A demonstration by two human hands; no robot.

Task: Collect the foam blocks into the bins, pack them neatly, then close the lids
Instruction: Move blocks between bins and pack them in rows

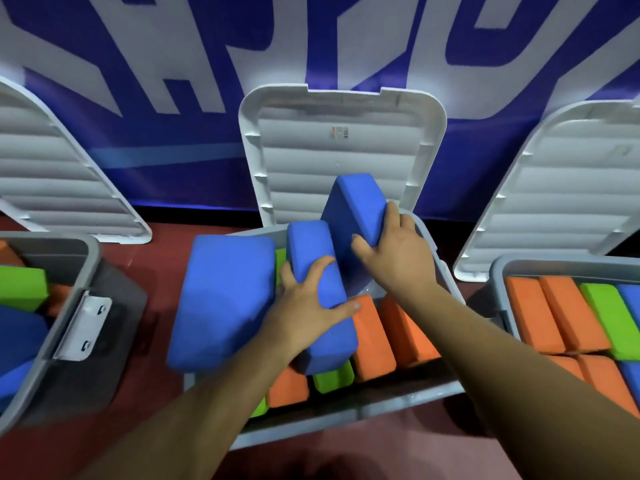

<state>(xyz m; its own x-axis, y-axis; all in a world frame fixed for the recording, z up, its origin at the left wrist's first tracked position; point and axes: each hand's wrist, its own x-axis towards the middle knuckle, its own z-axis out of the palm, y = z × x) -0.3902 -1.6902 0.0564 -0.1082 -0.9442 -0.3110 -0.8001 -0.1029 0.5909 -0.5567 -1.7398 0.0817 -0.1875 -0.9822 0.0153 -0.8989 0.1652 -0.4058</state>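
You get a single view, from the camera on your head. It faces forward and steeply down along your forearms. Your left hand (pixel 304 303) and right hand (pixel 401 254) land near mid-frame, close to the lens, gripping the middle blue block (pixel 311 244) and the tilted blue block (pixel 356 206). The middle bin (pixel 346 407) fills the centre, while the left bin (pixel 90 261) and right bin (pixel 496 282) are cut by the frame edges. The wide angle splays the left lid (pixel 62 174) and right lid (pixel 561 202) outward.
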